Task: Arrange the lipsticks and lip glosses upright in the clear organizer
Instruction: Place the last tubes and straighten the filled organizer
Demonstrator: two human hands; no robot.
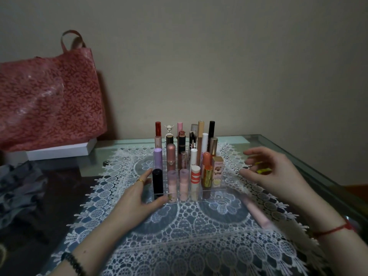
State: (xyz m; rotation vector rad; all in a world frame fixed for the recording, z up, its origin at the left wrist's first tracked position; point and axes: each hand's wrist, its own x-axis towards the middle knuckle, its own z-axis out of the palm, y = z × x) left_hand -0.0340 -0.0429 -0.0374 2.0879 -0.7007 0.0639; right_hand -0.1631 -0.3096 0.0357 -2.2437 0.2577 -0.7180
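Note:
The clear organizer stands on a white lace mat, filled with several upright lipsticks and lip glosses, among them a black tube at its front left corner. My left hand rests against the organizer's left front corner, thumb at the base and fingers along the side. My right hand hovers to the right of the organizer with fingers loosely spread, holding nothing. A pale pink lip gloss tube lies blurred on the mat below my right hand.
The lace mat covers a glass table against a beige wall. A red patterned bag stands on a white box at the back left. Dark fabric lies at the left edge.

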